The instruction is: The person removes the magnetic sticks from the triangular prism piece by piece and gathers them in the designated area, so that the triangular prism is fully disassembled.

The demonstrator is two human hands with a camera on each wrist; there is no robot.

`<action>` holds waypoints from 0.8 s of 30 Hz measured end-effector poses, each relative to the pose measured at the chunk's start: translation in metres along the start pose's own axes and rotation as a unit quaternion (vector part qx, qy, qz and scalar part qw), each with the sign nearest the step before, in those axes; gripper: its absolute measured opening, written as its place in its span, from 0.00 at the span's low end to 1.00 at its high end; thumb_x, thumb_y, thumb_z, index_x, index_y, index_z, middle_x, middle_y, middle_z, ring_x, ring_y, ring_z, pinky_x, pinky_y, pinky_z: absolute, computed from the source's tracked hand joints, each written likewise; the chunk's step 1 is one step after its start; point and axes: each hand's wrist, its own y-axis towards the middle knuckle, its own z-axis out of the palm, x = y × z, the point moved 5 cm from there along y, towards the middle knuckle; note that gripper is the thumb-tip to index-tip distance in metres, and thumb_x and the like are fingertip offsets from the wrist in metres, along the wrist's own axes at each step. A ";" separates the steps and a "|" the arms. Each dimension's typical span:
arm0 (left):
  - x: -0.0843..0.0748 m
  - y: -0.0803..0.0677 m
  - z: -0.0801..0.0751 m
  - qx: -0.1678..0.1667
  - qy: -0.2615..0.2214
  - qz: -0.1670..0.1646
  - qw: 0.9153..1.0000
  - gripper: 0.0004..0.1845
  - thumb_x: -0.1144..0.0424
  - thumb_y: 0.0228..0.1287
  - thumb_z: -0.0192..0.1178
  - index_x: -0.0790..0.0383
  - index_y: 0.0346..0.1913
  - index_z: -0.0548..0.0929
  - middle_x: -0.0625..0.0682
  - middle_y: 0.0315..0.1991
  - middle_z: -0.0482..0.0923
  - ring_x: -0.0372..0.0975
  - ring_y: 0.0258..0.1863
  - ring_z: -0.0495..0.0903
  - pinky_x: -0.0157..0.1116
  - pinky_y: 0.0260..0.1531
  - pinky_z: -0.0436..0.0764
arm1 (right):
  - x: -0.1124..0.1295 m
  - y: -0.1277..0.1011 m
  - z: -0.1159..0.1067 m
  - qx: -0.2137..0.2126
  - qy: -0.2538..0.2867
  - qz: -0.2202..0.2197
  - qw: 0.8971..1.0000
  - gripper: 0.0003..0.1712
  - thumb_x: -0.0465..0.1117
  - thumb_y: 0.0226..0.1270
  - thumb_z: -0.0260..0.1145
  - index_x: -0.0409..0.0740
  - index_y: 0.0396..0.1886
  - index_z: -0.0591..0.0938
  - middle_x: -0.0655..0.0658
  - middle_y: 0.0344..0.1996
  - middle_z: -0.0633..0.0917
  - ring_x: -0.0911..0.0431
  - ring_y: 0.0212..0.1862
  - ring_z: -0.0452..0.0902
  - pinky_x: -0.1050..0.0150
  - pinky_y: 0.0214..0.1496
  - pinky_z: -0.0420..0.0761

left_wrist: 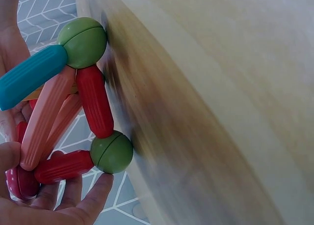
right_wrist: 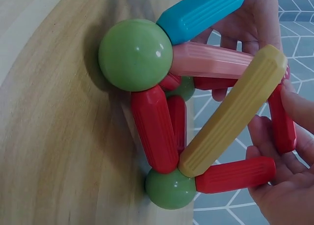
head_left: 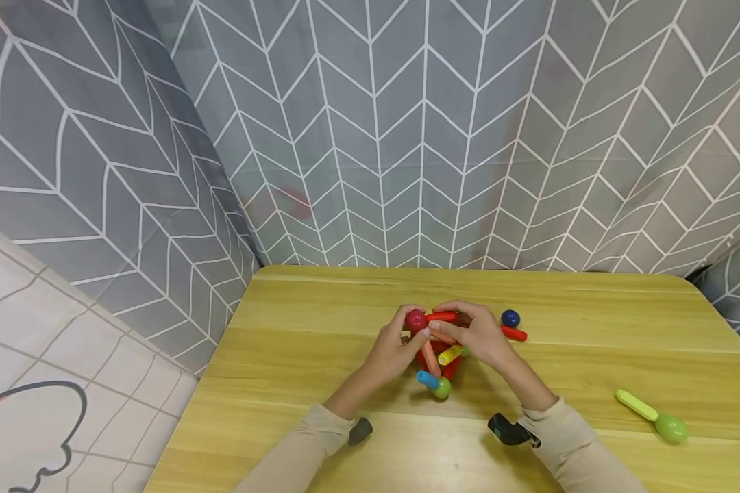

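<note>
Ball [head_left: 416,320], pinched by the left hand [head_left: 392,348], lies at nine o'clock from the nine-to-three red stick [head_left: 442,316] the right hand [head_left: 479,334] pinches.

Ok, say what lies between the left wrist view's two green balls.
A red ridged stick joins the upper green ball to the lower green ball in the left wrist view.

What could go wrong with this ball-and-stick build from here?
The blue stick joins a green ball at one end only, so a bump might knock it off. The dark blue ball on the table, near the right hand, could roll away if nudged.
</note>
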 end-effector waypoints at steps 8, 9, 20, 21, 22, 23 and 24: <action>0.001 0.000 0.000 -0.001 0.004 -0.001 1.000 0.19 0.58 0.75 0.57 0.55 0.64 0.70 0.56 0.58 0.81 0.47 0.58 0.79 0.45 0.54 0.84 | 0.002 -0.001 0.002 -0.009 -0.008 -0.016 1.000 0.19 0.42 0.62 0.74 0.39 0.51 0.86 0.36 0.43 0.89 0.57 0.35 0.81 0.69 0.32 0.82; 0.002 0.000 0.000 -0.001 0.002 0.000 1.000 0.19 0.58 0.75 0.57 0.55 0.64 0.70 0.56 0.58 0.80 0.47 0.58 0.79 0.45 0.54 0.84 | 0.002 -0.001 0.003 -0.009 -0.007 -0.017 1.000 0.19 0.41 0.62 0.74 0.39 0.51 0.86 0.36 0.43 0.89 0.57 0.35 0.81 0.69 0.32 0.82; 0.002 0.000 0.001 -0.007 -0.010 0.003 1.000 0.19 0.58 0.74 0.58 0.53 0.64 0.70 0.55 0.58 0.80 0.48 0.58 0.79 0.48 0.55 0.84 | 0.009 -0.002 0.007 0.000 -0.035 -0.062 0.998 0.17 0.41 0.65 0.72 0.39 0.52 0.86 0.36 0.45 0.89 0.55 0.33 0.80 0.67 0.29 0.82; 0.002 0.000 0.001 -0.007 -0.010 0.003 1.000 0.19 0.58 0.74 0.58 0.53 0.63 0.70 0.55 0.58 0.80 0.48 0.58 0.79 0.48 0.55 0.84 | 0.009 -0.002 0.007 0.000 -0.039 -0.064 0.997 0.17 0.41 0.66 0.72 0.39 0.52 0.86 0.36 0.45 0.89 0.55 0.33 0.79 0.68 0.29 0.82; 0.002 -0.001 0.001 -0.006 -0.010 0.002 1.000 0.19 0.58 0.74 0.58 0.53 0.64 0.70 0.55 0.58 0.80 0.48 0.58 0.79 0.48 0.55 0.84 | 0.009 -0.002 0.007 -0.001 -0.043 -0.065 0.997 0.17 0.41 0.66 0.71 0.40 0.51 0.86 0.37 0.45 0.89 0.55 0.33 0.79 0.68 0.29 0.82; 0.002 -0.001 0.001 -0.006 -0.010 0.002 1.000 0.19 0.58 0.74 0.58 0.53 0.64 0.70 0.55 0.58 0.80 0.48 0.58 0.79 0.49 0.55 0.84 | 0.009 -0.002 0.007 -0.003 -0.048 -0.066 0.997 0.16 0.41 0.66 0.71 0.40 0.51 0.87 0.37 0.45 0.89 0.56 0.33 0.79 0.68 0.29 0.81; 0.002 -0.001 0.001 -0.006 -0.010 0.003 1.000 0.19 0.58 0.74 0.58 0.53 0.64 0.70 0.55 0.59 0.80 0.48 0.58 0.79 0.49 0.55 0.84 | 0.009 -0.003 0.007 -0.005 -0.052 -0.066 0.996 0.16 0.42 0.66 0.71 0.41 0.51 0.87 0.38 0.46 0.89 0.56 0.33 0.78 0.68 0.29 0.81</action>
